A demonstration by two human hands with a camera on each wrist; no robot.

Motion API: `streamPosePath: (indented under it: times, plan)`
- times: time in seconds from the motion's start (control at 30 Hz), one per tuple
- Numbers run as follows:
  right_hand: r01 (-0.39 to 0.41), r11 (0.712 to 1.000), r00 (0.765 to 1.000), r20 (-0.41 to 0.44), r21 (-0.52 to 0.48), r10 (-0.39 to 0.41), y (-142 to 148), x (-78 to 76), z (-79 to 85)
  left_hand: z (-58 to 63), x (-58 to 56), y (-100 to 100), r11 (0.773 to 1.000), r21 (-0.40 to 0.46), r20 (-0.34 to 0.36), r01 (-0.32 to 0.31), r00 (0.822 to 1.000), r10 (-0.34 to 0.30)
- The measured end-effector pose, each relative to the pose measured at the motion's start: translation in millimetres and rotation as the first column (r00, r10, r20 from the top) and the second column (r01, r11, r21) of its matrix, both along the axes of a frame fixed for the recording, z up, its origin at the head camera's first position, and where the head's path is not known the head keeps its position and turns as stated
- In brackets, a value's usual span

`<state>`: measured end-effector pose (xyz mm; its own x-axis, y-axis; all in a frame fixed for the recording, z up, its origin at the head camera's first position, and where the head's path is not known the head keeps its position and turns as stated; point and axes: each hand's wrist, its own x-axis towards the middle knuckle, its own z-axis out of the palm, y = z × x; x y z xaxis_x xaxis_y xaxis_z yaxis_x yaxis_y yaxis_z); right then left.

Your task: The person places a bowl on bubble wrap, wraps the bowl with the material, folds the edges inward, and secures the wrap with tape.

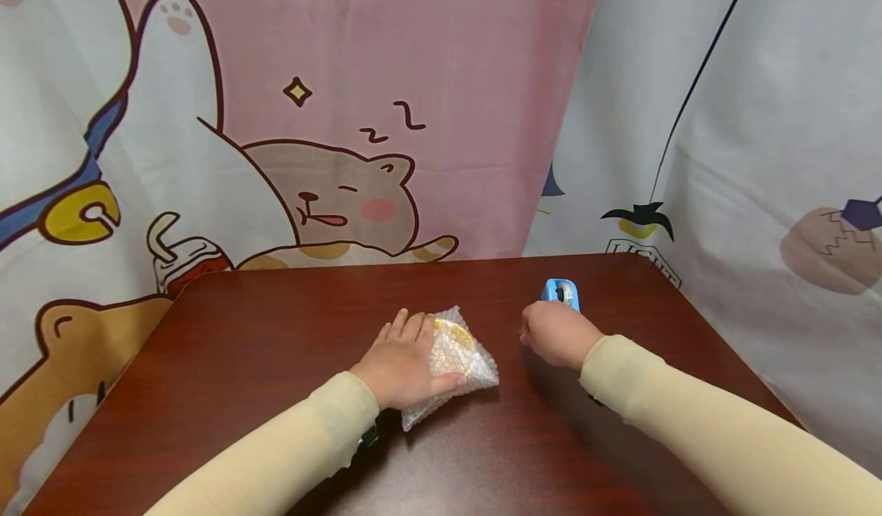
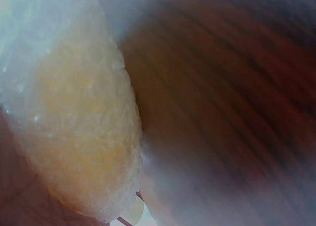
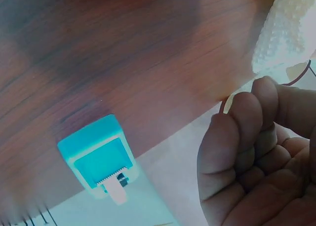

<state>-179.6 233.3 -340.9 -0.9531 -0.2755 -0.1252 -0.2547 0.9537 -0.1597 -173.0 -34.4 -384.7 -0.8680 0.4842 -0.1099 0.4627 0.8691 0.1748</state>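
A bubble-wrapped packet with something yellow showing through lies on the dark wooden table. Over its left side rests my left hand, palm down, fingers straight and the thumb stretched across the wrap. The left wrist view shows the bubble wrap up close, with yellow patches beneath. My right hand is to the right of the packet, fingers curled and thumb by the index fingertip. No thing shows in its grasp. Just beyond it stands a small blue tape dispenser; the right wrist view shows its toothed cutter and a short pale tape end.
The reddish-brown table reaches back to a cartoon-printed curtain. A white curtain hangs along the right side. Dark bands show at both wrists under the pale sleeves.
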Motion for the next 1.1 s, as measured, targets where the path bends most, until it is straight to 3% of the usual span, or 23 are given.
streamPosePath:
  times: [0.47, 0.7, 0.9, 1.1]
  plan:
    - [0.0, 1.0, 1.0, -0.021, 0.003, 0.0, -6.4, 0.0, 2.5, 0.3, 0.3, 0.1, 1.0, 0.005, -0.001, -0.002, 1.0, 0.002]
    - [0.041, 0.999, 0.999, 0.029, -0.016, -0.04, -10.6, -1.1, 4.8, -1.1, -0.7, 0.2, 1.0, -0.006, -0.012, -0.006, 1.0, 0.006]
    - [0.014, 0.999, 1.0, 0.015, -0.04, -0.014, -13.9, 0.0, 8.4, -0.8, -0.8, 0.2, 1.0, -0.001, -0.006, -0.009, 1.0, 0.009]
    - [-0.029, 0.99, 0.999, -0.028, -0.135, 0.025, -22.8, 5.0, 12.4, -0.6, -1.0, 0.3, 1.0, 0.001, -0.006, -0.007, 1.0, 0.007]
